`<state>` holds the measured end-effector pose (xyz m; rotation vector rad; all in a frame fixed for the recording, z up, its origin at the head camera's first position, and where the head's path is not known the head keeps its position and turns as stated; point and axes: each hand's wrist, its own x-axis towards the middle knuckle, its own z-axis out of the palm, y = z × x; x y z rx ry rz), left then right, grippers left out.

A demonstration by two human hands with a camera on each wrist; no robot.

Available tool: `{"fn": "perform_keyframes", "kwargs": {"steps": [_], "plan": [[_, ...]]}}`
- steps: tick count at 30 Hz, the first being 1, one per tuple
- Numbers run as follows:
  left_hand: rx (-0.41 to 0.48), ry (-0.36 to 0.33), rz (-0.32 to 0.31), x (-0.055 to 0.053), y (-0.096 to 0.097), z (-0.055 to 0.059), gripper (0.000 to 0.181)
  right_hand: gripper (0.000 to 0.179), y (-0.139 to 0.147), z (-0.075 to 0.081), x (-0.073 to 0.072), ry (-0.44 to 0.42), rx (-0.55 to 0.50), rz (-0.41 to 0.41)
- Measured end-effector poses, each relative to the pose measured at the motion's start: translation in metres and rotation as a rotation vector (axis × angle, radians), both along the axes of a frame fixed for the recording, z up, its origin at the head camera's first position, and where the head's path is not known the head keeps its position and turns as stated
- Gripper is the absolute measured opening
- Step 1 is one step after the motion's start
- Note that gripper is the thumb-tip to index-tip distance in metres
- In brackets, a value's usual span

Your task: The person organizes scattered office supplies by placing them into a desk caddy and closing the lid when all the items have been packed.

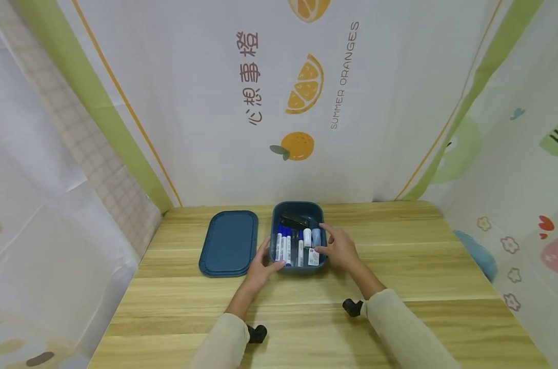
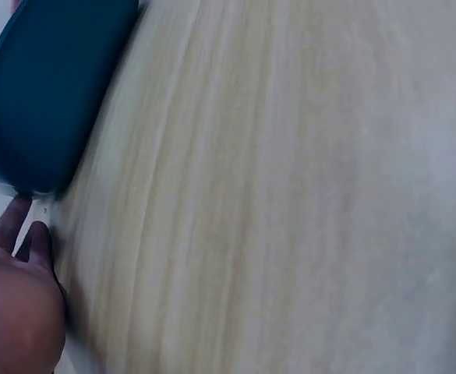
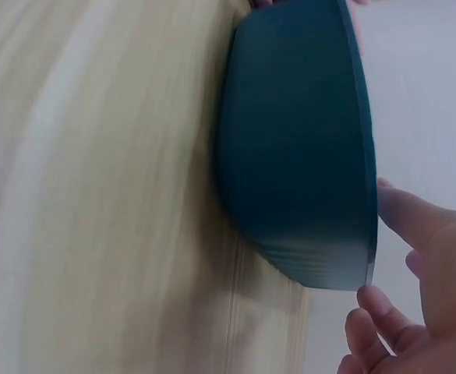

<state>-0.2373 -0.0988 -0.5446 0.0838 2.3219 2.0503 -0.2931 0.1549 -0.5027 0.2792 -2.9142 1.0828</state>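
A dark blue rectangular box (image 1: 324, 261) with rounded corners stands uncovered on the table. Several white markers with blue ends (image 1: 283, 248) lie in its left part, and a black object (image 1: 295, 220) is at the far end. Toward the right are a white-capped item (image 1: 307, 238), a grey-blue one (image 1: 316, 237) and a small white printed pack (image 1: 313, 257). My left hand (image 1: 258, 275) holds the box's near left corner, thumb along the near side. On the right side, my right hand (image 1: 342, 249) grips the rim, its thumb reaching over toward the white pack.
A matching blue lid (image 1: 229, 243) lies flat on the wooden table (image 1: 177, 302), left of the box. Behind the table hangs a white curtain (image 1: 205, 154) with orange prints, and more printed cloth closes off both sides.
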Motion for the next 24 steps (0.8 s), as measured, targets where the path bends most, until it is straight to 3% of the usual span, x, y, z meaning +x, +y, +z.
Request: {"fn": "perform_keyframes", "kwargs": {"steps": [4,5,7,11,16,18,24], "plan": [[-0.004,-0.018,0.023,0.011,0.001,0.02,0.083,0.075,-0.001,0.001,0.008,0.022,-0.016,-0.018],[-0.012,-0.017,0.033,0.012,0.002,0.021,0.083,0.075,-0.002,0.002,0.011,0.028,-0.019,-0.025],[-0.032,-0.014,0.055,0.01,0.003,0.017,0.081,0.074,-0.002,0.001,0.014,0.042,-0.017,-0.045],[-0.05,0.011,0.088,0.004,0.004,-0.001,0.08,0.072,-0.006,0.001,0.024,0.044,-0.02,-0.087],[-0.013,0.038,0.101,0.012,0.002,0.002,0.075,0.071,-0.013,0.003,0.035,0.085,-0.044,-0.095],[0.02,0.049,0.098,0.018,0.001,0.006,0.073,0.071,-0.016,0.002,0.038,0.115,-0.053,-0.093],[0.044,0.106,0.056,0.038,-0.004,0.031,0.07,0.07,-0.024,-0.004,0.052,0.238,-0.08,-0.084]]}}
